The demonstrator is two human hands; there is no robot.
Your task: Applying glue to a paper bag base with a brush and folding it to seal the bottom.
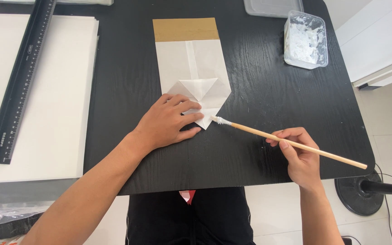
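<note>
A white paper bag (191,63) lies flat on the black table (259,104), its bottom folded into triangular flaps, with a brown cardboard strip (186,29) at its far end. My left hand (168,122) presses flat on the folded near end of the bag, fingers spread. My right hand (300,156) holds a long wooden brush (291,141) like a pen. The brush's white, glue-coated tip touches the near right edge of the folded flap.
A clear plastic tub of white paste (305,40) stands at the table's far right, a lid or second tub (272,7) behind it. A stack of white sheets (55,100) with a black ruler (21,81) on it lies left. A black stand base (361,193) sits on the floor.
</note>
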